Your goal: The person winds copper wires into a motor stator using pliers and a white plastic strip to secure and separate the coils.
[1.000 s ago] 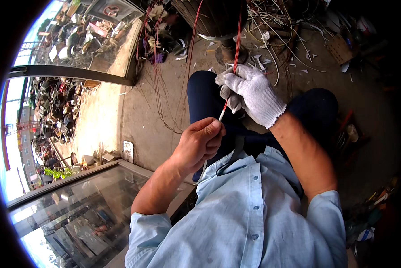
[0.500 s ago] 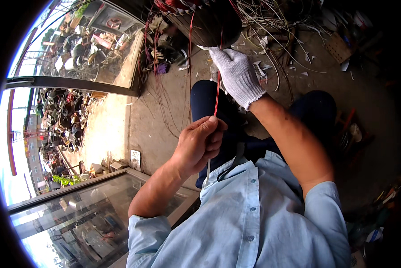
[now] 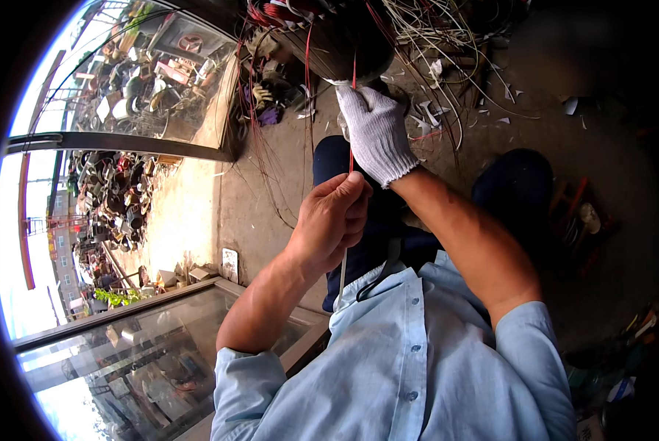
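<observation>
A thin red wire [image 3: 351,160] runs down from the dark drum-like container [image 3: 366,37] past both hands. My left hand [image 3: 338,213], bare, is closed with thumb and bent fingers pinching the wire above my lap. From below this hand hangs a thin pale strip [image 3: 343,273]; whether it is part of the wire I cannot tell. Farther up, my right hand [image 3: 377,132], in a white knitted glove, is closed round the wire close under the container's edge. A pale bit shows at its fingertips, too small to name.
Red wire coils [image 3: 282,13] lie on top of the container, with loose strands hanging at its left. Tangled pale cables [image 3: 436,37] and white scraps [image 3: 425,114] litter the floor. A framed glass panel [image 3: 160,353] stands at near left. Heaped scrap [image 3: 113,191] lies outside.
My left hand has moved up along the wire, while my right hand has shifted slightly left and down. The stretch of wire between them is shorter.
</observation>
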Demonstrator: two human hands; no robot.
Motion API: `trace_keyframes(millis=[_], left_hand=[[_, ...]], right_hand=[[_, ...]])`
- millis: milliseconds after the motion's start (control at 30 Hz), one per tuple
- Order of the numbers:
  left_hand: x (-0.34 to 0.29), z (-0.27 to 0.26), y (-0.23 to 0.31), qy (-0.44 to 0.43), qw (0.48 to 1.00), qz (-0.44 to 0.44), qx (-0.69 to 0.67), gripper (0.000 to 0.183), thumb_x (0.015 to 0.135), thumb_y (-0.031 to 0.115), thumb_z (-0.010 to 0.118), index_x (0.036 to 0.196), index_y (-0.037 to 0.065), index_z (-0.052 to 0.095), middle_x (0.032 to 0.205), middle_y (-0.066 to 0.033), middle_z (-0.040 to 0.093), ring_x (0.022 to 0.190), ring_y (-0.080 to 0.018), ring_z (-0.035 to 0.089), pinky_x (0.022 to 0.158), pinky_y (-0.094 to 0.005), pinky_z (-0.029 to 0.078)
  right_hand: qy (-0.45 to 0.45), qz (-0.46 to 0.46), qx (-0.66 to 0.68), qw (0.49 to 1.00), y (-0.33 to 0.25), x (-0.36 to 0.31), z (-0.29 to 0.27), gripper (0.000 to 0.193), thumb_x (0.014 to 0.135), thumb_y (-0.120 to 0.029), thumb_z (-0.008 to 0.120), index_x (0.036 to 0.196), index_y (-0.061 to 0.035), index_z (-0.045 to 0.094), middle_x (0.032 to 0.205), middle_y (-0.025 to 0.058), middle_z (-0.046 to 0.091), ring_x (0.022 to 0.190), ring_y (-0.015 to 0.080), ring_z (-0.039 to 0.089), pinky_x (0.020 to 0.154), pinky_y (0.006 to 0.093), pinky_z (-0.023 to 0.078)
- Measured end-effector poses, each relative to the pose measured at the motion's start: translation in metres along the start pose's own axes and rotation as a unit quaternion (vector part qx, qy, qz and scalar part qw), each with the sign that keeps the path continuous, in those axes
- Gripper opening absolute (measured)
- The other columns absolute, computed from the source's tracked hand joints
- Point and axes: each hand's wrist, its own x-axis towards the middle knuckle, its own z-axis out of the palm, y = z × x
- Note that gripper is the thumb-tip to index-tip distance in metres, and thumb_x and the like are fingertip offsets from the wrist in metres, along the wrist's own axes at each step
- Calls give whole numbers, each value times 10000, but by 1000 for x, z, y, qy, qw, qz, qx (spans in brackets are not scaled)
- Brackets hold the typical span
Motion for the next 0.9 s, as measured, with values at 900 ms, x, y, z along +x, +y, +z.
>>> trace_keyframes(millis=[900], left_hand=[[6, -5, 9, 6, 999, 20, -36, 400, 1065, 398, 395, 759, 142, 415, 613, 74, 269, 467, -53, 222, 395, -216, 171]], right_hand=[[-44, -132, -71, 988, 2, 2, 11, 215, 986, -226, 585, 892, -59, 682, 676, 13, 612, 570, 98, 578, 495, 269, 435]])
